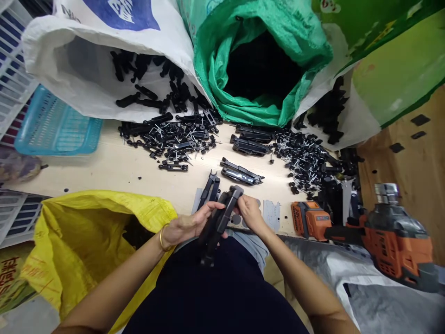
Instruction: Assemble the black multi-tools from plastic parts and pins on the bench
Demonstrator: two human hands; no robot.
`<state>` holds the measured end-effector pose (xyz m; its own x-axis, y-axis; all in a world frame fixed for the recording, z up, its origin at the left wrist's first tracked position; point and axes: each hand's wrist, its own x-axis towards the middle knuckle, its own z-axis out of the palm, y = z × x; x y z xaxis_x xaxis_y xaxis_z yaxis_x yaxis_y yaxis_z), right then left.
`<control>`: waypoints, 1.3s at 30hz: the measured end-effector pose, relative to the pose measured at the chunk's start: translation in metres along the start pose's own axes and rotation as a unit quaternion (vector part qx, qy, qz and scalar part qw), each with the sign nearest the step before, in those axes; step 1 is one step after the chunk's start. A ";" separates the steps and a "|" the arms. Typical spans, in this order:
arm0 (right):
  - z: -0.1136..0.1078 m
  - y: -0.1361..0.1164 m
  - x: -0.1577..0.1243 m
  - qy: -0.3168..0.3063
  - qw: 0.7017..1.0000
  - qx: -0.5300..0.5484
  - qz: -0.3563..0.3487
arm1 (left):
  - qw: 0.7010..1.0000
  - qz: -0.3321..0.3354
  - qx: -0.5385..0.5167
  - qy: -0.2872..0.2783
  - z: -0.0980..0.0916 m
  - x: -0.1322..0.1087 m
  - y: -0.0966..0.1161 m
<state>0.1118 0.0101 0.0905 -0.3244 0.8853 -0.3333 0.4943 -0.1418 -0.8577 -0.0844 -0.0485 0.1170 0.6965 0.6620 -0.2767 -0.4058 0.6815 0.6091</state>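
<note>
A long black jointed plastic part (225, 211) is held slanted in front of my body, its upper end pointing away from me. My left hand (194, 225), with a gold bangle at the wrist, grips it from the left, the thumb along its side. The fingers of my right hand (251, 213) are closed at its upper right end; the exact contact is partly hidden. Just beyond my left hand, a similar black part (209, 189) lies on the table. Another assembled black part (241, 171) lies farther back, before a small stack of similar parts (251, 144).
Piles of black pieces with metal pins (174, 139) and black-headed pins (302, 157) flank the stack. Behind stand a white sack (86, 99) and a green sack (212, 69). A yellow sack (69, 241) is at left, a blue basket (59, 125) beyond it, an orange power tool (392, 241) at right.
</note>
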 end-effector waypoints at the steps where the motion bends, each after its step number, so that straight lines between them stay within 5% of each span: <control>1: -0.003 -0.002 0.004 -0.020 0.998 -0.059 -0.024 | 0.998 0.005 0.038 0.053 0.001 -0.003 -0.003; 6: -0.048 0.016 0.025 0.143 0.923 -0.339 -0.117 | 0.915 0.087 0.198 0.340 -0.013 -0.013 -0.013; 10: -0.074 0.046 0.038 0.115 0.894 -0.401 -0.162 | 0.861 0.088 0.194 0.462 -0.044 -0.006 -0.019; 16: -0.068 0.052 0.042 0.099 0.847 -0.487 -0.188 | 0.861 0.055 0.257 0.435 -0.054 0.015 -0.028; 21: -0.066 0.041 0.050 0.059 0.845 -0.501 -0.176 | 0.830 0.012 0.319 0.459 -0.048 0.024 -0.023; 30: -0.062 0.038 0.061 0.027 0.914 -0.371 -0.160 | 0.844 0.051 0.302 0.441 -0.043 0.037 -0.029; 36: -0.067 0.032 0.052 0.046 0.932 -0.299 -0.201 | 0.722 0.146 0.447 0.508 -0.039 0.038 -0.005; 37: -0.067 0.026 0.048 0.053 0.939 -0.274 -0.200 | 0.727 0.173 0.439 0.498 -0.037 0.041 0.003; 39: -0.063 0.014 0.040 0.069 0.959 -0.199 -0.188 | 0.787 0.201 0.365 0.455 -0.032 0.052 0.017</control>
<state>0.1567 0.0713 0.0901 -0.4440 0.8946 0.0500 0.6405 0.3559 -0.6805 -0.0742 0.0073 0.0896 -0.2486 0.9540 -0.1679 0.1944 0.2189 0.9562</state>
